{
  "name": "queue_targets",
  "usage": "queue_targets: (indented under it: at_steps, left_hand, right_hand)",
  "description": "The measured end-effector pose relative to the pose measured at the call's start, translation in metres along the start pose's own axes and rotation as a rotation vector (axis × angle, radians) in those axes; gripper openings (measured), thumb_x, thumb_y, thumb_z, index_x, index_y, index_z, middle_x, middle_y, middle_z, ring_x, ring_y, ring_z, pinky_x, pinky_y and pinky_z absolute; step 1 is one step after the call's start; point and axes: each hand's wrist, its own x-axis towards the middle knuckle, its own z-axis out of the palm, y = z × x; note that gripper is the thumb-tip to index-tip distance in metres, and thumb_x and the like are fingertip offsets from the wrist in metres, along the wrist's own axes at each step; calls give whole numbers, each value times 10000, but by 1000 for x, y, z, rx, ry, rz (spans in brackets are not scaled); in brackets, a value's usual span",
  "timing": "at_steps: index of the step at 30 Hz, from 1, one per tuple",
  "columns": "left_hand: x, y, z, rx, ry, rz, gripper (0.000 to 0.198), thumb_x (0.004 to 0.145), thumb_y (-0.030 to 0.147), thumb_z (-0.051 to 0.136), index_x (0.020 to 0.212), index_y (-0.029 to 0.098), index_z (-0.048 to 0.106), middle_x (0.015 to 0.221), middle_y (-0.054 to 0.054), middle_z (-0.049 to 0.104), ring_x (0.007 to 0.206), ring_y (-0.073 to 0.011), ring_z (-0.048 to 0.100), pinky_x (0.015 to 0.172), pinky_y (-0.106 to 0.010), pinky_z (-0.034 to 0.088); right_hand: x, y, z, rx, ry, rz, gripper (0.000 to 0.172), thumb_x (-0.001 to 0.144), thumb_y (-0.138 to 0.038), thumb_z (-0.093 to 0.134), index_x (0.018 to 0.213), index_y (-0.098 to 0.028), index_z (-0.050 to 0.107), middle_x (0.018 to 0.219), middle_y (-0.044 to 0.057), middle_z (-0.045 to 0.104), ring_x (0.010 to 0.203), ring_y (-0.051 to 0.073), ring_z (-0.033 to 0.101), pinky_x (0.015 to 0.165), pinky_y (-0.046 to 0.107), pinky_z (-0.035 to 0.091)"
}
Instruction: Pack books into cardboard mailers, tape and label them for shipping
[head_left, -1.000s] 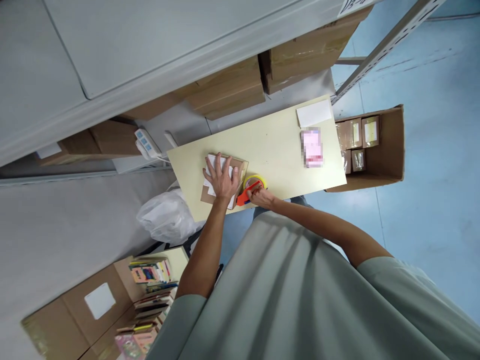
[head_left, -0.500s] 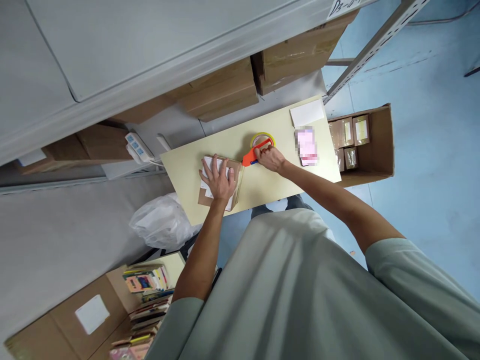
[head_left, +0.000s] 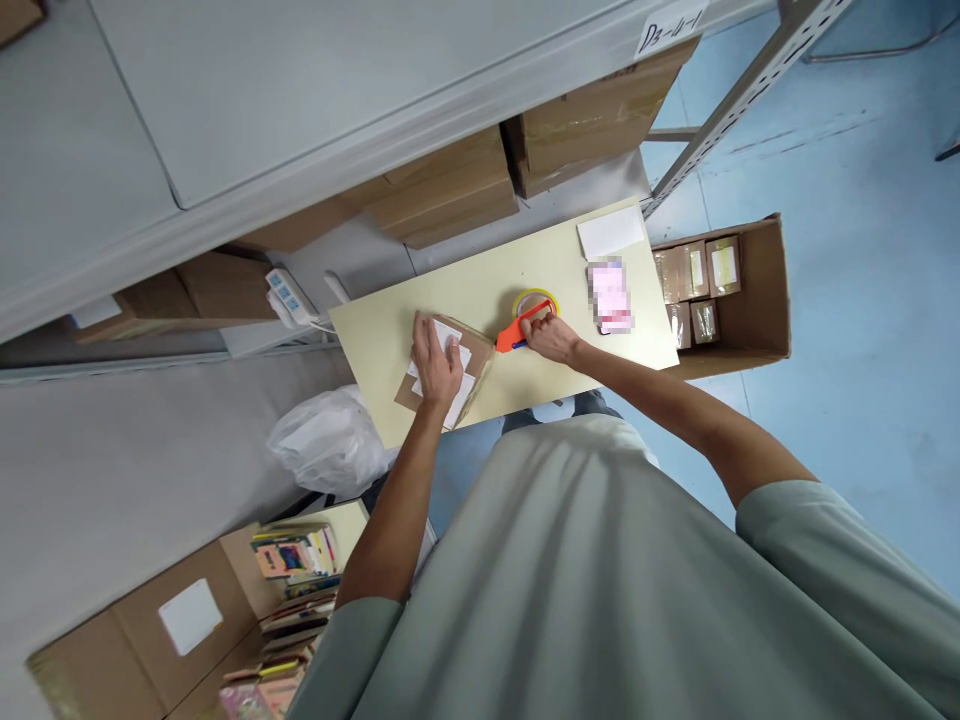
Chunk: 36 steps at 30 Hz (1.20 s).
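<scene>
A small brown cardboard box [head_left: 472, 343] lies turned at an angle on the cream tabletop [head_left: 367, 335], with white paper labels [head_left: 459, 385] on its upper face. My left hand [head_left: 437, 367] holds its left side, fingers close together along the far edge and thumb across the labels. Just to the right, my right hand [head_left: 551, 336] is wrapped round the handle of an orange tape dispenser [head_left: 514, 335] with a yellow-edged tape roll. The dispenser's tip is close to the box's right corner; whether tape joins them cannot be made out.
A white sheet [head_left: 611, 232] and a blurred pink item [head_left: 610, 295] lie on the table's right. An open carton [head_left: 765, 290] of small boxes stands beyond. Shelving [head_left: 390, 120] overhangs the far side. A white plastic bag [head_left: 326, 440] and a carton of books [head_left: 292, 555] are at left.
My left hand's spread fingers have drawn together and shifted to the box's left edge. The box has turned slightly. My right hand and the dispenser appear slightly lower and farther right.
</scene>
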Motion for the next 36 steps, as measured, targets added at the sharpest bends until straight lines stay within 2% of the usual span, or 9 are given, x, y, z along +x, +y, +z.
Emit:
queue_targets:
  at_steps: [3, 7, 11, 13, 16, 23, 26, 32, 36]
  left_hand:
    - [-6, -5, 9, -36, 20, -20, 784, 1128, 597, 297, 1671, 35, 361, 1792, -292, 258, 1700, -330, 243, 1370, -493, 275]
    - [-13, -1, 23, -34, -45, 58, 714, 1141, 569, 253, 1599, 77, 494, 1717, -258, 439, 1651, -315, 368, 1372, -501, 287]
    - [-25, 18, 34, 46, -86, 146, 599, 1151, 468, 279, 1571, 155, 571, 1718, -175, 486, 1709, -317, 233, 1406, -601, 113]
    - [-33, 28, 38, 78, -104, 181, 568, 1152, 425, 288, 1576, 186, 580, 1735, -137, 471, 1728, -309, 156, 1405, -631, 59]
    - [-46, 38, 43, 99, -137, 229, 563, 1150, 370, 284, 1610, 188, 552, 1761, -113, 431, 1734, -279, 109, 1412, -609, 92]
    - [-60, 39, 49, 117, -157, 239, 554, 1146, 334, 301, 1610, 162, 547, 1773, -122, 394, 1728, -271, 124, 1418, -608, 121]
    - [-60, 36, 50, 109, -163, 241, 548, 1141, 327, 315, 1611, 166, 549, 1763, -124, 412, 1727, -271, 126, 1418, -620, 108]
    - [-60, 33, 54, 113, -154, 242, 547, 1133, 321, 344, 1616, 167, 548, 1760, -115, 416, 1729, -263, 113, 1420, -616, 88]
    - [-60, 33, 55, 120, -154, 242, 550, 1126, 307, 342, 1612, 160, 554, 1761, -113, 414, 1730, -256, 101, 1423, -603, 77]
  right_hand:
    - [-19, -10, 10, 23, -27, -18, 533, 1010, 28, 241, 1513, 103, 400, 1086, 299, 745, 970, 338, 752, 826, 438, 422]
    - [-43, -23, 29, 67, -23, -57, 510, 1005, 21, 278, 1486, 82, 436, 1058, 296, 749, 953, 343, 752, 837, 454, 440]
    - [-59, -45, 46, 97, -12, -126, 564, 971, 40, 301, 1518, 80, 435, 1065, 278, 754, 922, 328, 753, 826, 457, 467]
    - [-62, -58, 50, 122, 9, -153, 576, 956, 56, 311, 1514, 78, 451, 1060, 272, 762, 906, 325, 760, 828, 464, 486]
    - [-58, -77, 49, 180, 39, -183, 499, 973, 60, 295, 1400, 50, 554, 1016, 264, 775, 892, 316, 771, 822, 454, 512]
    - [-47, -107, 49, 236, 57, -135, 438, 1018, 26, 262, 1281, -19, 610, 1030, 255, 790, 909, 294, 776, 848, 420, 513]
    - [-52, -85, 50, 248, 17, -87, 447, 1017, 27, 267, 1330, 2, 586, 1075, 284, 786, 950, 309, 776, 883, 436, 503]
    - [-67, 23, 42, 191, -11, 208, 465, 1031, -5, 248, 1410, 78, 503, 1071, 328, 772, 974, 353, 762, 898, 465, 475]
    - [-54, 43, 25, 185, 25, 234, 470, 1057, -41, 241, 1420, 72, 516, 1108, 319, 773, 969, 350, 762, 892, 458, 484]
